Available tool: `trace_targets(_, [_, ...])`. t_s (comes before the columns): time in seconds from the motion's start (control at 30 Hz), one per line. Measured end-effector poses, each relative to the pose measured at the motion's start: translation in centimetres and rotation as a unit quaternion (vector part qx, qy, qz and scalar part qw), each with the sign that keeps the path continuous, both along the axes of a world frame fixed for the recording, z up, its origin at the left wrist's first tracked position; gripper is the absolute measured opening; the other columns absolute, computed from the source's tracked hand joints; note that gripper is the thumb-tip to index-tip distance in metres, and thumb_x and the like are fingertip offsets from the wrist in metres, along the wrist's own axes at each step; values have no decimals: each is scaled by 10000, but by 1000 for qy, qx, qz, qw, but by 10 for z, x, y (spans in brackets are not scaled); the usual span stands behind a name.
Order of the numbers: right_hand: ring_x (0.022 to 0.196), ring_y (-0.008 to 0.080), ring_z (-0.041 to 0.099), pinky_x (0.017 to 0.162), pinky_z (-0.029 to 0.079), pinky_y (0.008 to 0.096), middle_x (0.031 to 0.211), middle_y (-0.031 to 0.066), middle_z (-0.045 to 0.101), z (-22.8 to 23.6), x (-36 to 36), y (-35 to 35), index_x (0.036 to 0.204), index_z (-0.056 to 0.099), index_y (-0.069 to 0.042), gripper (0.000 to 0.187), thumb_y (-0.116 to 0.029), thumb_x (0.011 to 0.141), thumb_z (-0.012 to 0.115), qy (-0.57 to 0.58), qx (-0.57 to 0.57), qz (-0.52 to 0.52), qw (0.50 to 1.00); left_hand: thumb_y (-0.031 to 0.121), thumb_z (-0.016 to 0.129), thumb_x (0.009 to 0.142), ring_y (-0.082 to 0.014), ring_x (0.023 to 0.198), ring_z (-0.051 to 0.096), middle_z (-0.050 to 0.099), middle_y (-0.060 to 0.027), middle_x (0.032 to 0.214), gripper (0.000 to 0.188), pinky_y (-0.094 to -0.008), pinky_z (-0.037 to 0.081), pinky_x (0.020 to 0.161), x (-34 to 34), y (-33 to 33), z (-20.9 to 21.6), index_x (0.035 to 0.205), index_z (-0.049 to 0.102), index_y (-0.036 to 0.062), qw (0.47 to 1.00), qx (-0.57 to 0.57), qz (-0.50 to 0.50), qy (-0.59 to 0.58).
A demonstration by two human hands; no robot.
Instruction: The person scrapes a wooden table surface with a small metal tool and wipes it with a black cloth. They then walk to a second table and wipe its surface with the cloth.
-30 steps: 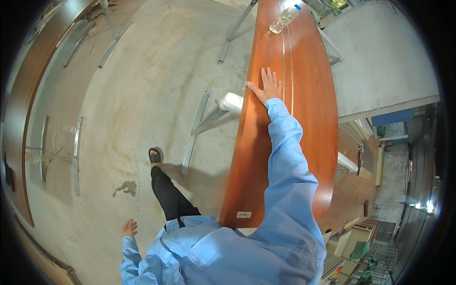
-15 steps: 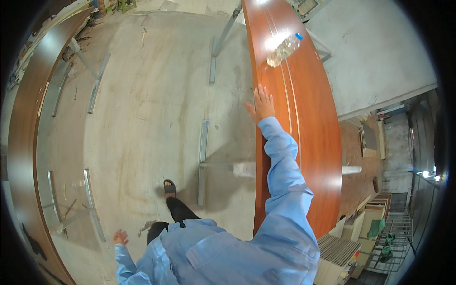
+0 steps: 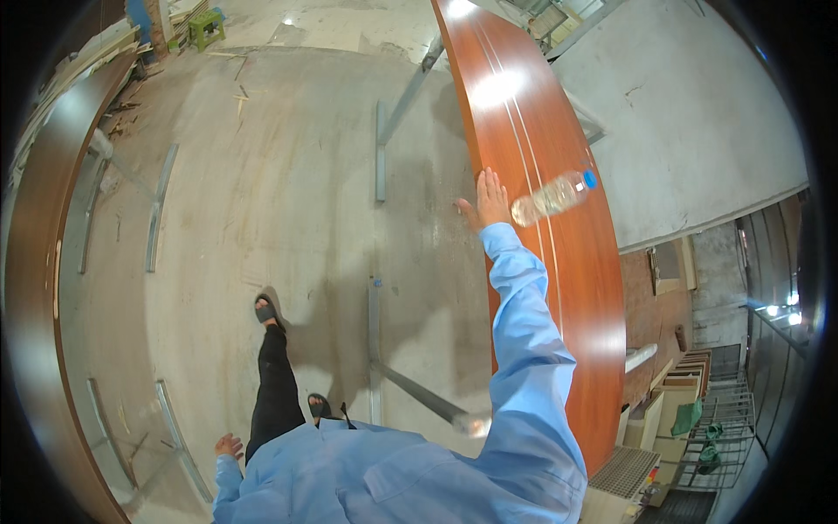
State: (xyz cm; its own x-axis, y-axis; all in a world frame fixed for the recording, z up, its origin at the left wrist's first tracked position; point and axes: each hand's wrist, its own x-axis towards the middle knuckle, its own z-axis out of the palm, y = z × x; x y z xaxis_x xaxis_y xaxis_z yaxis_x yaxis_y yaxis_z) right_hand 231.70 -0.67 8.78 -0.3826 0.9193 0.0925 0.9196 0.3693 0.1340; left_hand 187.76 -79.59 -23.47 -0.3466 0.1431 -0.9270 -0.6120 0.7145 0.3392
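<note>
My right hand (image 3: 492,203) lies flat near the left edge of a long reddish-brown wooden panel (image 3: 580,332), with the thumb reaching out past the edge and the fingers pointing away from me. Nothing is held in it. A clear plastic bottle (image 3: 552,199) with a blue cap lies on its side across the panel's pale stripes, just right of that hand. Low at my left side hangs my left hand (image 3: 230,446), its fingers loosely apart and holding nothing.
Metal stand legs (image 3: 374,336) hold up the panel and reach onto the concrete floor (image 3: 288,175). A dark brown panel (image 3: 39,288) on similar legs runs along the left. A green stool (image 3: 207,29) stands far ahead; a grey wall (image 3: 690,105) rises beyond the panel at right.
I have stepped forward along the panel, and one foot is now further ahead. My right hand has come level with the bottle, which lay further off before.
</note>
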Motion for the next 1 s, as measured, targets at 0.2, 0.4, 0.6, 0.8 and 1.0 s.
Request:
trace_targets(0.2, [1560,308,143,1249,157,503,1676,150,194,-1,-34,99,1598,183,-21,878,-522,981,556,16,-6,-86,996,396,595,973,-330,958,687,712,-163,1128,414,-513,550,717,-88,150,-14,1245,629,86,896,-91,-413,134])
trace_targets(0.4, [1559,309,145,1242,148,534,1679,123,202,0,-55,168,1602,203,-54,807,-534,1015,478,17,-8,-177,984,346,562,989,-240,774,658,716,-132,1026,294,-441,498,565,-219,372,-14,1147,605,101,997,-56,-51,33])
trace_targets(0.6, [1559,301,144,1242,157,538,1679,109,206,-6,-83,242,1593,234,-55,754,-499,1031,467,47,18,-193,980,412,565,993,-223,946,682,727,-97,1120,407,-407,534,755,-326,632,5,1296,624,147,969,70,-198,132])
trace_targets(0.8, [1558,299,145,1249,149,527,1680,95,208,-1,-133,371,1592,239,-60,730,-477,1037,466,49,12,-178,983,432,561,995,-213,910,691,739,-81,1090,399,-420,552,726,-340,800,1,1273,643,157,943,110,-283,133])
trace_targets(1.0, [1564,289,118,1259,123,515,1687,105,178,7,-196,533,1599,204,-50,750,-472,1036,463,42,-15,-139,989,378,593,994,-187,820,696,746,-60,988,346,-374,545,640,-298,871,28,1225,652,127,952,1,-295,76])
